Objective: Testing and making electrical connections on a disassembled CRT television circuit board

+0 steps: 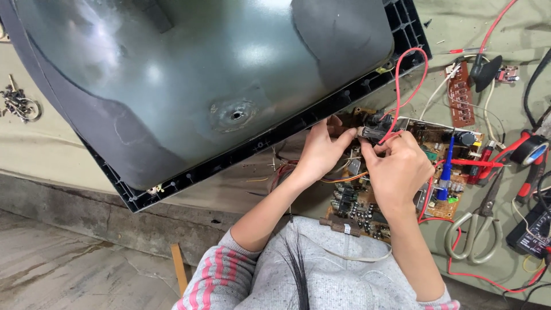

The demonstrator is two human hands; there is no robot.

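A small dark component (373, 133) sits at the far edge of the brown circuit board (402, 172), just beside the big picture tube (201, 74). The left hand (318, 152) and right hand (396, 169) both pinch it with closed fingertips. Scissors (479, 229) lie right of the board, near a tape roll (531, 150)

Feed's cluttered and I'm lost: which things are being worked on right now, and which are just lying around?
In use: left hand, right hand, small black component, brown circuit board, red wire.
Lying about: grey picture tube, metal scissors, black tape roll, blue screwdriver.
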